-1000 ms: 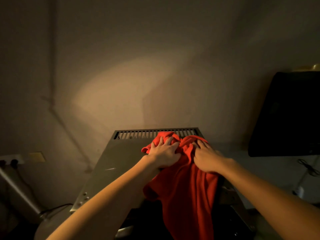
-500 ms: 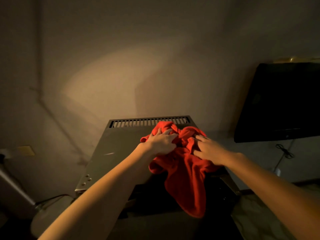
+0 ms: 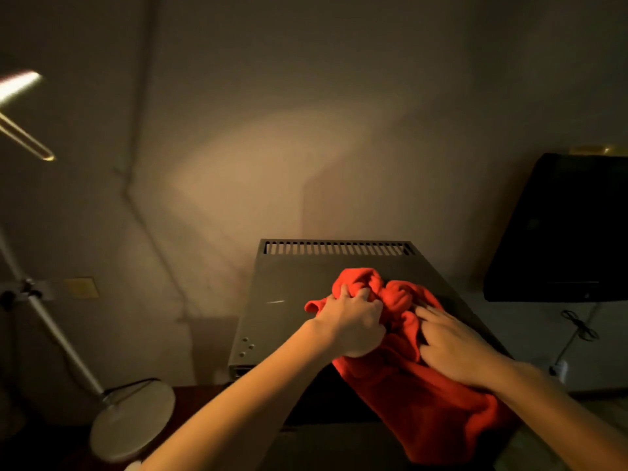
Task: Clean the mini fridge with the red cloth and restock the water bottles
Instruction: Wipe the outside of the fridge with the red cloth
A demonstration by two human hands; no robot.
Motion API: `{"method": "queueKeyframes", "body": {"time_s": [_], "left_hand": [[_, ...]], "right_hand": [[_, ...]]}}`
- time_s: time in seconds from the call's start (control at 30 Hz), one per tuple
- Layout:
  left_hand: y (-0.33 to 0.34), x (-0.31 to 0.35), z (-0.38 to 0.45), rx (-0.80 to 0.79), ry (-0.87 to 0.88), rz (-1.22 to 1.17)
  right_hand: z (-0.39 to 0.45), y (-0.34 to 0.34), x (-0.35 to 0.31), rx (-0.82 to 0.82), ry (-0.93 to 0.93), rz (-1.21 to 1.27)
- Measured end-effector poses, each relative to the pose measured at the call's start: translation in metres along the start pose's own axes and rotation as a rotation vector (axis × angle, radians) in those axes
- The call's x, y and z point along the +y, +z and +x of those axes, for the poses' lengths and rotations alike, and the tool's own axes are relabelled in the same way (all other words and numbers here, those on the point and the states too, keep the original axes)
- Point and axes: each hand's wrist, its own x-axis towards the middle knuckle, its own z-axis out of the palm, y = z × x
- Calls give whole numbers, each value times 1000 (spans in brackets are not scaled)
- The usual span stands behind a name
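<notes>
head view shows us the mini fridge (image 3: 299,311) from above, its grey top with a slotted vent at the back edge, standing against a dim wall beside a dark screen (image 3: 564,229) on the right and a floor lamp (image 3: 132,419) on the left. compared with a second ago, we see the red cloth (image 3: 418,375) drawn back from the vent toward the front right of the top, more of it bunched and less hanging down the front. our left hand (image 3: 350,324) has closed into a fist clamped on a wad of the cloth; our right hand (image 3: 452,345) lies flat with fingers spread, pressing the cloth down. we judge the top is being wiped, so restocking is a long way off; no water bottles are in view. we can read no brand, label or writing anywhere.
</notes>
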Motion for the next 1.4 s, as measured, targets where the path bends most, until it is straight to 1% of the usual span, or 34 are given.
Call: {"method": "queueKeyframes", "body": {"time_s": [0.23,0.33,0.43,0.53,0.63,0.73,0.8,0.87,0.97,1.03,1.13,1.23,1.3,1.4], "left_hand": [[3,-79,-36,33,-244,5],[4,-110,-45,32,-345,-38],[1,-126,-48,-2,-378,-109],[-3,-124,-43,-53,-355,-95],[-6,-105,-38,-108,-320,-33],[-5,-70,-32,-163,-251,-31],[-3,-43,-27,-168,-205,-34],[-1,-17,-18,-187,-203,-29],[0,29,3,-244,-227,-10],[-2,60,19,-264,-239,-46],[-2,95,44,-227,-263,-76],[4,119,68,-149,-336,-78],[7,131,85,-120,-416,-88],[8,143,96,-90,-521,-124]], "right_hand": [[87,24,-62,-18,-96,-33],[119,27,-93,-48,-79,-53],[127,24,-113,-50,-57,-48],[105,18,-109,-9,-65,-63],[68,11,-99,14,-128,-73],[31,7,-79,7,-156,-122],[8,3,-63,15,-122,-139],[-11,-2,-47,24,-76,-158],[-38,-12,-17,24,-48,-160],[-51,-16,13,28,-35,-136],[-55,-25,55,15,-2,-100],[-44,-32,92,-28,-7,-48],[-31,-32,115,1,-56,35],[-17,-30,133,60,-178,148]]}}
